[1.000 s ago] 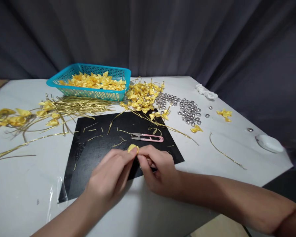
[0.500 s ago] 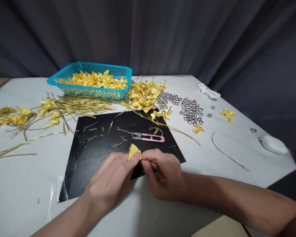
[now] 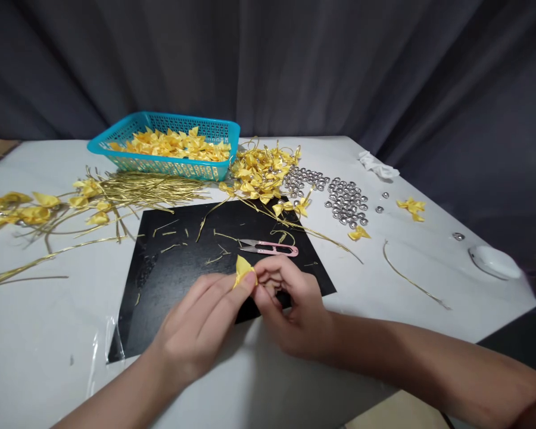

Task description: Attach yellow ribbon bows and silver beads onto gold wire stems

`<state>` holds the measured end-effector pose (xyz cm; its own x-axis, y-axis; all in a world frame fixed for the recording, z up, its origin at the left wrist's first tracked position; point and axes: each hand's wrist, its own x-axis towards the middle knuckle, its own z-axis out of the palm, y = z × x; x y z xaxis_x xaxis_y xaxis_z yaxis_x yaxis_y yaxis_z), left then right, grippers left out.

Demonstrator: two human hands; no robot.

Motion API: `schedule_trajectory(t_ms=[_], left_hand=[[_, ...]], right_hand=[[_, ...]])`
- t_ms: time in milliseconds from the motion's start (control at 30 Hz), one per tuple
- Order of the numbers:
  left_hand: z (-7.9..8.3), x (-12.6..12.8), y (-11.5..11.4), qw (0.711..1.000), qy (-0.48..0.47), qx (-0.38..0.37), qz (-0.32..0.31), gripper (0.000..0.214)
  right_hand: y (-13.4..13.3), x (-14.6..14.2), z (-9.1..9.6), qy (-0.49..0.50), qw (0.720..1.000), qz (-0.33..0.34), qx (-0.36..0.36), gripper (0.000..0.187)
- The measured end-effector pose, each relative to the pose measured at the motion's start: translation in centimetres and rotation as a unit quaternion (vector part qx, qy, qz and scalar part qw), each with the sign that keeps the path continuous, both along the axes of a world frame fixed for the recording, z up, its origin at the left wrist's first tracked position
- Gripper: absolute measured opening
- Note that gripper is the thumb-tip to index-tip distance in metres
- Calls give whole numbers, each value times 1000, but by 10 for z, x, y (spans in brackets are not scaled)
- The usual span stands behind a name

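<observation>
One yellow ribbon piece (image 3: 243, 269) was above the near part of the black mat (image 3: 161, 271), held between the person's two hands. Its pointed end rose away from the person, toward the mat's far edge, and that line seemed to be its long axis, though the lower part was hidden behind the fingers. The left hand (image 3: 199, 325) was the nearer, with its thumb lying across the ribbon: those fingers were closed in a pinch, and the piece sat at their tips. The right hand (image 3: 297, 310) met it from the other side, thumb and index tips drawn together at the ribbon's right edge, the other fingers curled; whether they gripped the ribbon or something fine beside it could not be told. So the piece lay right of the left palm and left of the right one. Pink-handled snips (image 3: 270, 243) lay on the mat beyond the hands, and wire offcuts (image 3: 227, 236) were scattered over it. Past the mat's far edge stood a blue basket (image 3: 170, 168) of yellow bows (image 3: 174, 145), with gold wires (image 3: 152, 189) in front and a heap of wired bows (image 3: 261, 173) to its right. Silver beads (image 3: 346, 202) and a single curved wire (image 3: 411, 275) lay right of the mat on the white bench (image 3: 40, 345).
</observation>
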<state>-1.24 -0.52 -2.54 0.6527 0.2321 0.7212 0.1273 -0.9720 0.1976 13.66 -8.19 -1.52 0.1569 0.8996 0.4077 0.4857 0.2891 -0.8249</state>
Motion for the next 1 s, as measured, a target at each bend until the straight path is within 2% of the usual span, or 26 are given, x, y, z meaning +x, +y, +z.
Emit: schedule_trajectory(t_ms=[200,500,600,733,833,1000], left_hand=[[2,4,2,999,-22,-24,20,44],[0,1,0,999,-15,-30,-1,41],[0,1,-1,1000,-9,-24,3,41],[1,3,2,1000,3,-10,-9,37],[1,4,5,999,25,24,-7,32],[13,7,8,983,78,163,27,25]], right_hand=[[2,4,-2,-50,998,-23,34,8],[2,3,0,-92,992,-22,85,17],[2,3,0,-90,992,-26,83,16],[2,2,-1,-53,998,-23,35,11],[5,3,-2,-8,1000,-3,-15,8],[11,6,-5,15,998,19,-58,9]])
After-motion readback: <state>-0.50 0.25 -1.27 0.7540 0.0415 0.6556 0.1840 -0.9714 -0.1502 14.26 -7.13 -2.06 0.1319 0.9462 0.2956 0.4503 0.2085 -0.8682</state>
